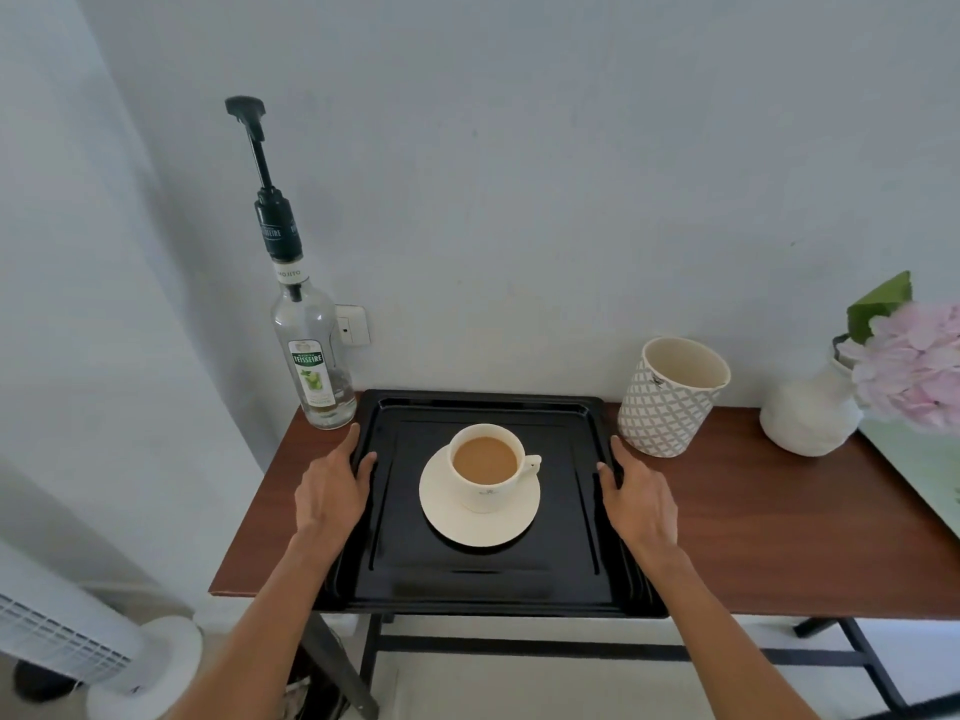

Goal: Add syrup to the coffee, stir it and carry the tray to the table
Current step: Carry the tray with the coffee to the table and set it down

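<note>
The fingers of the left hand curl over the left rim of the flat black metal tray, thumb lying on the inside of the rim, gripping it. The fingers of the right hand close the same way on the right rim. Both wrists are straight, and the bare forearms run down to the bottom corners of the frame.

At the centre of the tray stands a cream ceramic cup of milky coffee on a round cream saucer, its handle pointing right. The tray lies on a reddish-brown wooden surface with black metal legs, its near edge overhanging the surface's front edge.

Just beyond the tray's upper left corner stands a clear glass syrup bottle with a black pump, upright against the pale wall. Right of the tray sits an empty white cup with a grey lattice pattern, then a white vase of pink flowers at the right edge of the frame. A white wall socket shows behind the bottle. In the lower left corner a white tower fan stands on the floor.
</note>
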Motion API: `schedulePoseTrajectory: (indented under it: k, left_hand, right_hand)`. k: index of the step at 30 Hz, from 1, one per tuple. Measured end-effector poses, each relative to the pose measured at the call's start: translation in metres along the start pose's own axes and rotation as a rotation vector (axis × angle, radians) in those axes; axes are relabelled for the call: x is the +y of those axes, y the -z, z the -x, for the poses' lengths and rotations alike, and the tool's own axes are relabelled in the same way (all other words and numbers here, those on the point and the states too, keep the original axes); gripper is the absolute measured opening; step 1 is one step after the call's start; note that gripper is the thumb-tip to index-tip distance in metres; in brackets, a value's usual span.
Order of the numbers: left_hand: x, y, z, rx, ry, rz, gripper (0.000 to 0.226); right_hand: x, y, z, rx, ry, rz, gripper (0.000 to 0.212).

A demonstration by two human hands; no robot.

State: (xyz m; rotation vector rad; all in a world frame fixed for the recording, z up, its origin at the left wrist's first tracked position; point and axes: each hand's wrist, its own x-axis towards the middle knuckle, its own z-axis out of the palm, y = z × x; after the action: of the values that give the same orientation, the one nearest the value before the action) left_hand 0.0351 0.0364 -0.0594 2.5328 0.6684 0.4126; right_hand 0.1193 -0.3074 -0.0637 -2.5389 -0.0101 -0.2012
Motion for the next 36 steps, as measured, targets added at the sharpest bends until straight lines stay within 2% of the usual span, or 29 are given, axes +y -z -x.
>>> schedulePoseTrajectory:
  k: [21,36]
  left_hand:
    - [-0.011,0.026,0.033,-0.060,0.015,0.071,0.053]
    - [-0.045,0.070,0.110,0.082,0.133,0.088,0.053]
  right_hand:
    - [-0.006,0.023,0.038,-0.006,-0.004,0.004,0.050]
    - [-0.034,0.038,0.069,-0.077,0.176,0.012,0.049]
